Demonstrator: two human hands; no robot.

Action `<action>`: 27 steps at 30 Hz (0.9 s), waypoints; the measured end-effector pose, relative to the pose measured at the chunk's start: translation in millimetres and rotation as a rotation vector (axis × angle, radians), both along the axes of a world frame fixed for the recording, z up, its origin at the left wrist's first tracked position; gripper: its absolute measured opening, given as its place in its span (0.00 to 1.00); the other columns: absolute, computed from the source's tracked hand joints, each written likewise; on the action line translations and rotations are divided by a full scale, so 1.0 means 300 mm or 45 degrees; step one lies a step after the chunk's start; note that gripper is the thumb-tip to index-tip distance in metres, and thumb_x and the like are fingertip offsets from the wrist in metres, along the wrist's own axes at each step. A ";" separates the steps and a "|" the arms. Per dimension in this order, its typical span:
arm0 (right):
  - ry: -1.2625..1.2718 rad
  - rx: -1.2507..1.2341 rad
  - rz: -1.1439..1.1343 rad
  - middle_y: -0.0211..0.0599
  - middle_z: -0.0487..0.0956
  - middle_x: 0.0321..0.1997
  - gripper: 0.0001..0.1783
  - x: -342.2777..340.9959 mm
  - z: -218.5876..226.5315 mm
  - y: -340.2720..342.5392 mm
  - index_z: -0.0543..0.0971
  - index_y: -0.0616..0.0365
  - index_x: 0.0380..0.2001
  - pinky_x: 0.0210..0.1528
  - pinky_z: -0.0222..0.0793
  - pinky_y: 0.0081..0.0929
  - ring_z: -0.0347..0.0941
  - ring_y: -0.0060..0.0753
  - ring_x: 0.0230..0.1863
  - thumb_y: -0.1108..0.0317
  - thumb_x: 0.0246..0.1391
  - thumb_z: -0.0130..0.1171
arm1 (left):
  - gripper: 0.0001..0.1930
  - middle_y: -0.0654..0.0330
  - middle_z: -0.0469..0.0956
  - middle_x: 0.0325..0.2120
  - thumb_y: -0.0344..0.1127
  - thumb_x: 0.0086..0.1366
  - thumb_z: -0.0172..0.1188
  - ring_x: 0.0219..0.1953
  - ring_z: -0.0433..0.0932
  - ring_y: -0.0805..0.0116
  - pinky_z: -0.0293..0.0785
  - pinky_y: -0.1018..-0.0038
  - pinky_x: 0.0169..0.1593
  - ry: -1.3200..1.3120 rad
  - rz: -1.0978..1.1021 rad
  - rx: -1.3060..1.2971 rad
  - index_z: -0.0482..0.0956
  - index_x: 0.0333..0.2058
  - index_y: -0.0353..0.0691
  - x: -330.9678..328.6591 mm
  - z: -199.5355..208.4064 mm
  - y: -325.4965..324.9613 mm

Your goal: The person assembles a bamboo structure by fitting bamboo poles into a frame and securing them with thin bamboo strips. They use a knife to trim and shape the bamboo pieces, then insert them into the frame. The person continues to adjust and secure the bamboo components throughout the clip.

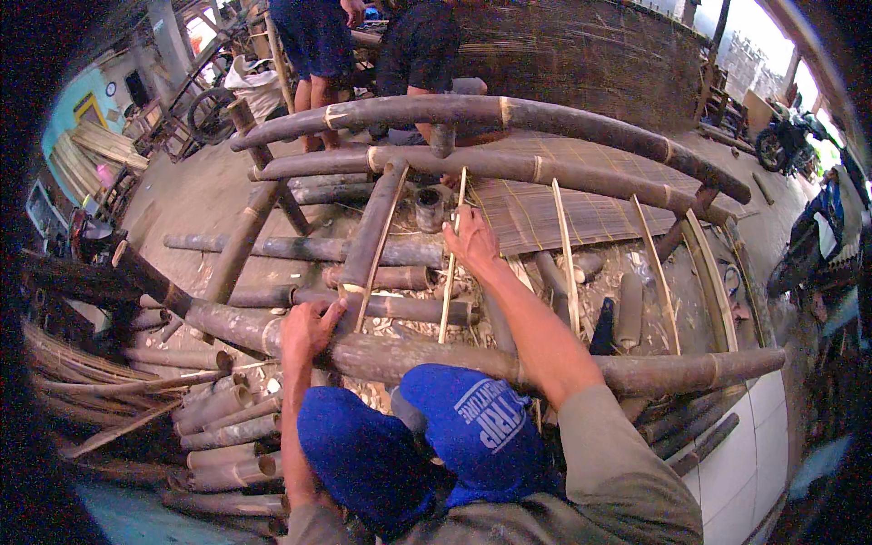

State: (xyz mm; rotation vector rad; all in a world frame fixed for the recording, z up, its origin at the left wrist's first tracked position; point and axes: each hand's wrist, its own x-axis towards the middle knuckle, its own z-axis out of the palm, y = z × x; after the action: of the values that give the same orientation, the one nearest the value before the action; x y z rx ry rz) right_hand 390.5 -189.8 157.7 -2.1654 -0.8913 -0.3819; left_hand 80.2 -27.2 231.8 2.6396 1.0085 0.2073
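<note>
A frame of dark brown bamboo poles stretches across the view, with a thick near pole [409, 356] and a far pole [472, 162]. My left hand [309, 327] is curled over the near pole, beside the foot of a thick bamboo crosspiece [371, 236]. Farther off, my right hand [472, 241] is closed on a thin pale bamboo strip [447, 295] that runs between the two poles. More split bamboo strips [565, 254] stand across the frame to the right. A curved upper bamboo rail [563, 120] rises above the far pole.
A blue cap [472, 427] covers part of the lower middle. Cut bamboo lengths [227, 431] are stacked at lower left, with shavings under the frame. Behind lies a slatted bamboo mat [581, 195]; two other people [313, 45] are at the back. Motorbikes [786, 136] stand at right.
</note>
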 end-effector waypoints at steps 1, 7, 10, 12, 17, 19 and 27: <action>-0.003 -0.057 0.003 0.56 0.74 0.47 0.24 0.004 0.002 -0.002 0.74 0.62 0.46 0.47 0.72 0.55 0.74 0.63 0.47 0.53 0.56 0.59 | 0.30 0.43 0.82 0.29 0.65 0.64 0.52 0.37 0.81 0.41 0.74 0.51 0.42 -0.022 0.006 -0.014 0.86 0.34 0.41 -0.001 0.005 -0.004; -0.067 -0.082 0.021 0.57 0.74 0.48 0.23 -0.003 0.021 -0.009 0.73 0.62 0.46 0.48 0.71 0.54 0.74 0.62 0.48 0.54 0.57 0.59 | 0.31 0.42 0.81 0.29 0.65 0.64 0.51 0.38 0.81 0.40 0.74 0.51 0.43 0.014 0.025 0.010 0.86 0.33 0.39 -0.002 0.009 -0.007; 0.035 -0.022 0.009 0.55 0.73 0.46 0.21 -0.003 0.021 0.006 0.75 0.62 0.43 0.47 0.72 0.53 0.73 0.60 0.47 0.55 0.56 0.60 | 0.32 0.41 0.81 0.29 0.66 0.64 0.51 0.38 0.81 0.40 0.74 0.50 0.43 -0.014 -0.015 0.035 0.86 0.33 0.39 -0.006 0.011 -0.007; 0.051 -0.005 -0.001 0.54 0.73 0.45 0.20 0.002 0.016 0.008 0.76 0.63 0.42 0.46 0.72 0.52 0.73 0.60 0.46 0.55 0.56 0.60 | 0.33 0.41 0.81 0.29 0.66 0.64 0.50 0.37 0.81 0.40 0.74 0.50 0.43 0.035 -0.020 0.042 0.86 0.32 0.39 -0.001 -0.008 0.013; -0.161 -0.047 0.061 0.57 0.74 0.47 0.21 0.022 -0.011 0.006 0.74 0.63 0.43 0.46 0.71 0.52 0.73 0.59 0.47 0.56 0.57 0.58 | 0.34 0.41 0.81 0.29 0.68 0.64 0.50 0.37 0.81 0.41 0.74 0.51 0.43 0.046 -0.014 0.031 0.86 0.32 0.39 0.002 -0.004 0.013; -0.079 0.122 0.124 0.56 0.74 0.46 0.20 0.015 -0.002 0.005 0.74 0.63 0.41 0.46 0.71 0.52 0.73 0.59 0.46 0.55 0.57 0.58 | 0.34 0.41 0.82 0.29 0.68 0.63 0.50 0.37 0.82 0.42 0.75 0.51 0.43 0.088 0.022 0.033 0.86 0.32 0.38 0.005 0.040 -0.017; -0.100 -0.133 0.084 0.56 0.75 0.45 0.21 -0.016 0.012 0.004 0.75 0.64 0.42 0.48 0.69 0.50 0.72 0.60 0.46 0.55 0.58 0.58 | 0.34 0.43 0.82 0.29 0.68 0.63 0.50 0.36 0.82 0.43 0.75 0.52 0.42 0.001 0.010 0.021 0.86 0.30 0.39 -0.024 0.010 0.004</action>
State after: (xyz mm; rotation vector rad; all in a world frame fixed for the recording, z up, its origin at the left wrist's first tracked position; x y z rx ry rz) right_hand 385.7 -188.6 161.2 -2.2218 -1.0446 -0.3976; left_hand 73.1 -26.1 234.8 2.6513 1.0221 0.2173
